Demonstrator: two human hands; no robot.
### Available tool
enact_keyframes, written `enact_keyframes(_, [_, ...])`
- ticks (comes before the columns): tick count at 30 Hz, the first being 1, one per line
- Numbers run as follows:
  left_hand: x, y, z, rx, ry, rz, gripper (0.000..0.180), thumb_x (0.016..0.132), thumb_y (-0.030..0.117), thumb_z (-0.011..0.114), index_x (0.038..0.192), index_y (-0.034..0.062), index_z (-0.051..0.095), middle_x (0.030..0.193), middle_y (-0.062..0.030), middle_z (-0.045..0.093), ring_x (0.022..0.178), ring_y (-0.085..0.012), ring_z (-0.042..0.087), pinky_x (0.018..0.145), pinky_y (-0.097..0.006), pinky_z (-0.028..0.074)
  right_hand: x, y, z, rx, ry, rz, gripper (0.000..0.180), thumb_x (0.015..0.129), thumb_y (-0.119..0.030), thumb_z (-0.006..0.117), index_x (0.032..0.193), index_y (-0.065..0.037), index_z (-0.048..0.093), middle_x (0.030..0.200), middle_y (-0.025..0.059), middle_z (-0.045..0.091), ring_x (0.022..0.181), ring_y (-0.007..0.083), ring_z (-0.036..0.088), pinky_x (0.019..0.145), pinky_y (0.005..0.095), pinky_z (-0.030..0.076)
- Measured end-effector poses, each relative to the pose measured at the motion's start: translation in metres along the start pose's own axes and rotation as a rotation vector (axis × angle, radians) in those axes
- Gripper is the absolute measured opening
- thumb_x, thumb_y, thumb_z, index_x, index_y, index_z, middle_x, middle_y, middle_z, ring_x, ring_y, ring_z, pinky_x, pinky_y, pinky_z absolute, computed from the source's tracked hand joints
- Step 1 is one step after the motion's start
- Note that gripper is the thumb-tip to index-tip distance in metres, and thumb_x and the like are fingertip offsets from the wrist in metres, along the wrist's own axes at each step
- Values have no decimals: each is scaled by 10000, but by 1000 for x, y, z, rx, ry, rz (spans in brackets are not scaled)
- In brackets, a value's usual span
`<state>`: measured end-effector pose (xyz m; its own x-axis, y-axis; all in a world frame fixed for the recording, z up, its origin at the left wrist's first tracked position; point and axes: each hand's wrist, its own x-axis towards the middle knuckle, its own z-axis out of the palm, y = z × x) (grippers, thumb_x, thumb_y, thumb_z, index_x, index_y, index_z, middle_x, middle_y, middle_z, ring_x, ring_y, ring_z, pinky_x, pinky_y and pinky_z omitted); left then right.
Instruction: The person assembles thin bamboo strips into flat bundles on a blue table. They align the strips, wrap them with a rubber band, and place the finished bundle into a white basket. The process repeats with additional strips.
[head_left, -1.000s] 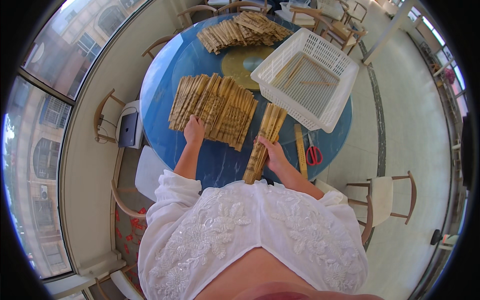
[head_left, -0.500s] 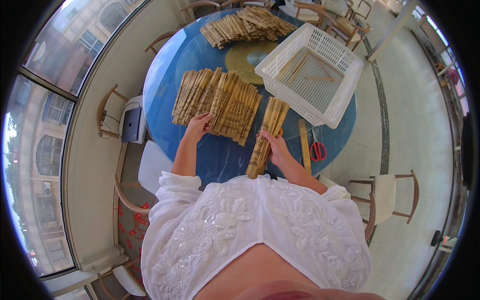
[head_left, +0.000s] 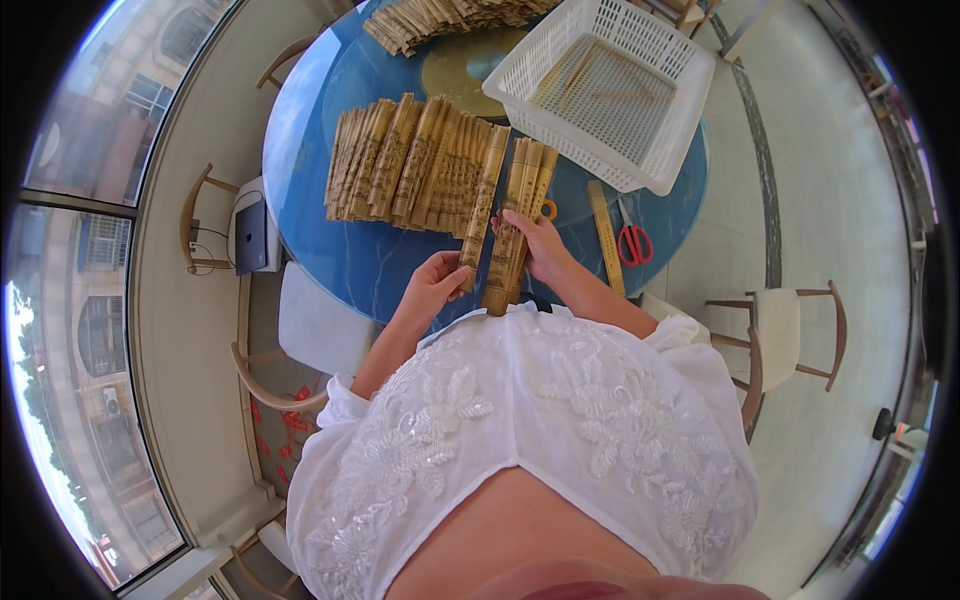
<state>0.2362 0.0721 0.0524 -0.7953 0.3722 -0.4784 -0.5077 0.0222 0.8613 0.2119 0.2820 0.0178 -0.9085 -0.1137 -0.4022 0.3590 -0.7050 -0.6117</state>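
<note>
At the near edge of the round blue table (head_left: 325, 268), pinches one bamboo strip (head_left: 484, 195) near its lower end with the left hand (head_left: 440, 277), curled mostly closed. Clasps a bundle of strips (head_left: 526, 175) about its middle with the right hand (head_left: 537, 245), closed around it. Holds strip just left of bundle; cannot tell of any contact between bundle and white shirt (head_left: 540, 400). Has a row of similar strips (head_left: 405, 165) laid side by side to the left, a white basket (head_left: 548, 128) farther out, red-handled scissors (head_left: 634, 246) rightward.

Left hand (head_left: 437, 279), right hand (head_left: 540, 243) near it, both hands gripping, fingers (head_left: 460, 281) curled; forearms (head_left: 603, 300) angled inward
</note>
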Motion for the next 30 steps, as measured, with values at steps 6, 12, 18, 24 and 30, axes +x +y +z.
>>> enact_keyframes(6, [-13, -6, 16, 12, -58, 18, 273, 908, 116, 590, 1148, 27, 495, 924, -13, 619, 780, -55, 550, 657, -203, 451, -4, -4, 5, 35, 25, 30, 320, 851, -159, 642, 1124, -36, 529, 1000, 72, 618, 890, 196, 630, 772, 370, 542])
enact_keyframes(12, [-10, -10, 13, 198, -114, 35, 283, 894, 90, 601, 1132, -1, 477, 857, -50, 622, 723, -77, 549, 630, -220, 449, -4, -2, 0, 48, -4, 20, 323, 843, -168, 654, 1115, -42, 533, 990, 67, 616, 888, 196, 632, 768, 375, 546])
enact_keyframes(18, [-4, -4, 5, 448, -191, -41, 369, 867, 156, 652, 1144, -14, 477, 846, -63, 630, 733, -97, 563, 649, -242, 462, -7, -6, 6, 45, 2, 37, 319, 840, -155, 655, 1110, -36, 533, 1004, 71, 614, 879, 207, 637, 748, 393, 554])
enact_keyframes(24, [23, 19, 8, 545, -150, 216, 707, 790, 265, 742, 1335, 10, 369, 1155, -116, 547, 1009, -161, 554, 851, -305, 472, -8, -7, 10, 7, -54, 20, 347, 847, -141, 647, 1144, -19, 516, 1028, 82, 609, 902, 203, 627, 773, 364, 542])
enact_keyframes(30, [47, 34, 41, 190, -214, 137, 804, 747, 208, 772, 1378, 44, 301, 1262, -114, 480, 1098, -174, 519, 898, -329, 455, -8, -9, 16, -55, -94, -31, 377, 853, -164, 653, 1167, -24, 498, 1090, 84, 586, 973, 178, 590, 809, 330, 500])
